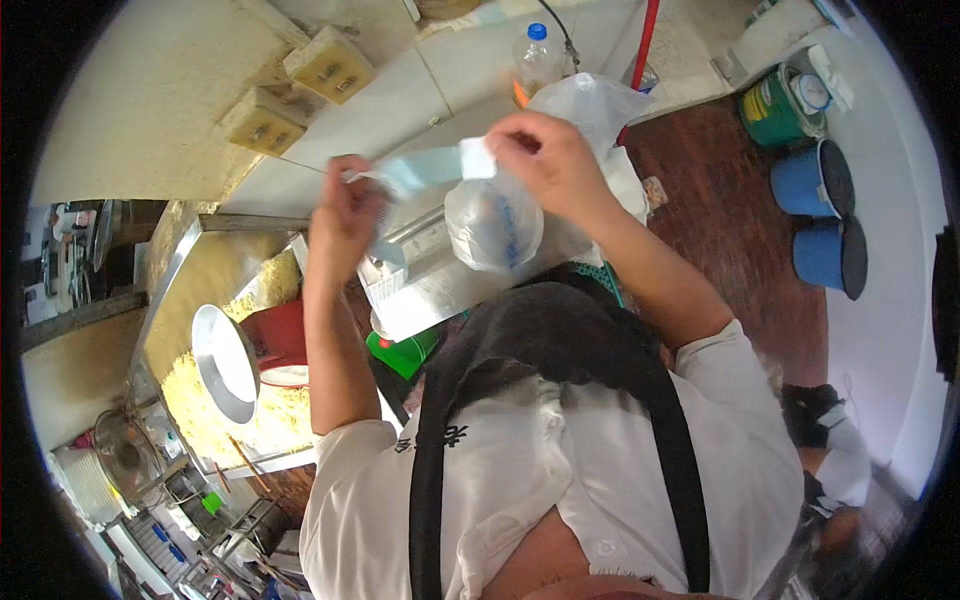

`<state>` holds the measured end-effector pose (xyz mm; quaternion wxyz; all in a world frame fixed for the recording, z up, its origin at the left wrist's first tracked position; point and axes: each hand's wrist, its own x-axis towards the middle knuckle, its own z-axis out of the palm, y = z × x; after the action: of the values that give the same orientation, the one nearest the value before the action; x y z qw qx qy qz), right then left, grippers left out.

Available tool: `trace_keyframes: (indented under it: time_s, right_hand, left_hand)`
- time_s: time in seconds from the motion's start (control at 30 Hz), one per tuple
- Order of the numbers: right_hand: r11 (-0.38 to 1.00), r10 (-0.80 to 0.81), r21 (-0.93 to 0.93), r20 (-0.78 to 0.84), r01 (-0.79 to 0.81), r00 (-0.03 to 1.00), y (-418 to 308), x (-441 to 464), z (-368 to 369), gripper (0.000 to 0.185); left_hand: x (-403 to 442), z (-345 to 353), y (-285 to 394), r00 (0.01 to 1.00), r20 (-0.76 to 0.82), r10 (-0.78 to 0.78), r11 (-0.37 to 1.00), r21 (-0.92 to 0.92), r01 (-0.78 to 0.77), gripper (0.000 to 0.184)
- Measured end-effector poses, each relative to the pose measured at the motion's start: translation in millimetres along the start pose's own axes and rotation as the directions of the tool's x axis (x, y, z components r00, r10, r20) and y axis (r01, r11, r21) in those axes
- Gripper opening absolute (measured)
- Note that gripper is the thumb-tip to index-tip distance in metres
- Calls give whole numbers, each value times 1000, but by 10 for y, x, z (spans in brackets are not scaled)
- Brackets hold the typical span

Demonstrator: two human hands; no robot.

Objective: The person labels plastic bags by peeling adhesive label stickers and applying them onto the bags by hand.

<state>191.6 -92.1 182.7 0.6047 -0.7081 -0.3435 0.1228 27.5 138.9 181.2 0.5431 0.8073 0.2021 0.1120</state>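
Note:
Between my two raised hands stretches a pale, partly see-through strip [425, 172] with a white square piece at its right end. My right hand [550, 165] pinches that white end. My left hand [350, 215] is blurred, its fingers closed around the strip's other end. Just below the strip, a clear plastic bag or wrapped round container [493, 225] with blue print rests on the metal counter. Beside it lies a long white box [425, 300]. Behind my right hand is another translucent plastic bag [590, 105].
A bottle with a blue cap [538, 60] stands at the back wall. On the left, a tray of yellow noodles [185, 400] holds a metal bowl [225, 363] and a red container [277, 335]. Blue buckets [803, 187] stand at right; part of another person [845, 450] shows at lower right.

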Motion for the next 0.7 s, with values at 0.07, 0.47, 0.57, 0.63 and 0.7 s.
trace_keyframes:
  time_s: [0.07,0.47,0.57,0.63,0.7]
  right_hand:
    - [999,19,-27,-122,-22,992,197,-166,-145,16]
    - [943,-211,-318,-350,95,913,755,-1038,-52,8]
    - [866,-374,-404,-128,296,919,672,-1017,102,18]
    - [862,-344,-391,21,324,939,747,-1075,193,31]
    - [886,-305,-367,0,284,952,686,-1147,111,36]
  left_hand:
    - [328,-392,-713,973,-229,29,763,634,126,16]
    - [-225,875,316,921,151,359,837,385,-389,50]
    - [-207,890,280,943,112,314,850,410,-332,43]
    - [-208,875,302,943,76,324,848,419,-325,36]
    - [-212,854,287,951,79,300,857,416,-305,36]
